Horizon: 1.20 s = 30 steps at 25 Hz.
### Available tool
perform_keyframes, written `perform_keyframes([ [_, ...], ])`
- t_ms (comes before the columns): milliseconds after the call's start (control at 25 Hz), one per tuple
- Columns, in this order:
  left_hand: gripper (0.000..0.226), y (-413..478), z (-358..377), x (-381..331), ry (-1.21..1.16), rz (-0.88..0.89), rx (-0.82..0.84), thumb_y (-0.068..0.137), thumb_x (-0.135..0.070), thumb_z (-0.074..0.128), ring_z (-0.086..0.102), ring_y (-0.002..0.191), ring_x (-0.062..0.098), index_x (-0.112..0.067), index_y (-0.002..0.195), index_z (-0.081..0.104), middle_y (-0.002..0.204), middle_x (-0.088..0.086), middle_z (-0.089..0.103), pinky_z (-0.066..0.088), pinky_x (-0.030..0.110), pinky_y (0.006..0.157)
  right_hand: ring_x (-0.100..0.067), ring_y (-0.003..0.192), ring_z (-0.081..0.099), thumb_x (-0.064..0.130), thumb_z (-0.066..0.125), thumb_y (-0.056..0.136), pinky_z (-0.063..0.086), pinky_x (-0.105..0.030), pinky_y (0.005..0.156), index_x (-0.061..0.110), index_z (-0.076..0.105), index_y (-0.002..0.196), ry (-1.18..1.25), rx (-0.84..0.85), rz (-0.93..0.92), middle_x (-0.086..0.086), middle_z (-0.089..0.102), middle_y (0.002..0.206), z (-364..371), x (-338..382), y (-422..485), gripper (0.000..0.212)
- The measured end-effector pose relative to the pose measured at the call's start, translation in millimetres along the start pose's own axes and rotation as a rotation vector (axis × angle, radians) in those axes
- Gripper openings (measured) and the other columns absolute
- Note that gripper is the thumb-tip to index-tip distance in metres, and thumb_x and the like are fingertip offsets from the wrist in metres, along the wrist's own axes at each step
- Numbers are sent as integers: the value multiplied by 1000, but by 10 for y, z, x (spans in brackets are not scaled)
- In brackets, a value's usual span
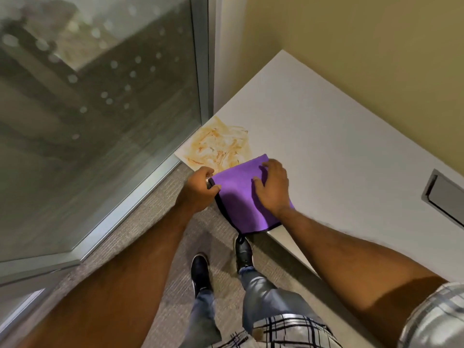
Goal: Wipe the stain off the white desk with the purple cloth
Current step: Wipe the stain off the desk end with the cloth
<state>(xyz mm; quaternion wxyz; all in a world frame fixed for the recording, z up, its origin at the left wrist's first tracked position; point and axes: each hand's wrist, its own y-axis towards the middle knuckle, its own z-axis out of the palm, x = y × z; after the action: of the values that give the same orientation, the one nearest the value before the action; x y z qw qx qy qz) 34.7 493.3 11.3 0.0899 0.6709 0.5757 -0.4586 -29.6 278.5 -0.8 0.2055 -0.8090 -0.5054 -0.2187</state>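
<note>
A smeared orange stain (221, 144) covers the near left corner of the white desk (326, 136). Just below it lies the purple cloth (236, 197), black-edged, spread over the desk's front edge with its lower part hanging off. My left hand (198, 189) pinches the cloth's left corner at the desk edge. My right hand (272, 187) lies flat on top of the cloth, fingers spread and pointing toward the stain. The cloth's upper edge touches the stain's lower rim.
A glass wall with a metal frame (203, 71) stands right against the desk's left end. A yellow wall (376, 46) runs behind the desk. A grey cable hatch (444, 197) is set into the desk at right. Grey carpet (155, 217) and my shoes are below.
</note>
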Motion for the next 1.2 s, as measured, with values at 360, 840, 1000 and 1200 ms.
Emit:
perform_keyframes([
  [360, 58, -255, -265, 581, 8, -49, -220, 86, -37, 70, 57, 114, 28, -10, 132, 48, 127, 14, 59, 52, 50, 94, -44, 147, -21, 102, 43, 48, -9, -73, 111, 11, -14, 154, -455, 286, -13, -19, -20, 162, 779, 54, -196, 150],
  [840, 64, -339, -509, 878, 150, -52, -164, 86, -46, 66, 55, 125, 34, -10, 135, 48, 139, 16, 55, 47, 50, 99, -30, 153, -1, 68, 20, 95, -3, -74, 113, 33, 16, 155, -464, 201, -258, 1, 6, 166, 496, -394, -483, 70],
  [1000, 78, -322, -593, 979, 472, 135, -190, 80, -57, 67, 50, 132, 36, -8, 138, 47, 147, 17, 48, 42, 55, 104, -36, 152, 7, 71, 20, 93, 4, -77, 111, 35, -6, 150, -405, 99, -80, -6, 15, 166, 693, -138, -282, 72],
  [1200, 88, -301, -691, 945, 631, 170, -244, 79, -68, 59, 36, 141, 37, -10, 142, 42, 155, 18, 36, 30, 59, 110, -34, 153, 4, 54, 40, 95, -2, -80, 109, 31, 25, 154, -415, 191, -295, -1, 13, 166, 871, 48, -409, 64],
])
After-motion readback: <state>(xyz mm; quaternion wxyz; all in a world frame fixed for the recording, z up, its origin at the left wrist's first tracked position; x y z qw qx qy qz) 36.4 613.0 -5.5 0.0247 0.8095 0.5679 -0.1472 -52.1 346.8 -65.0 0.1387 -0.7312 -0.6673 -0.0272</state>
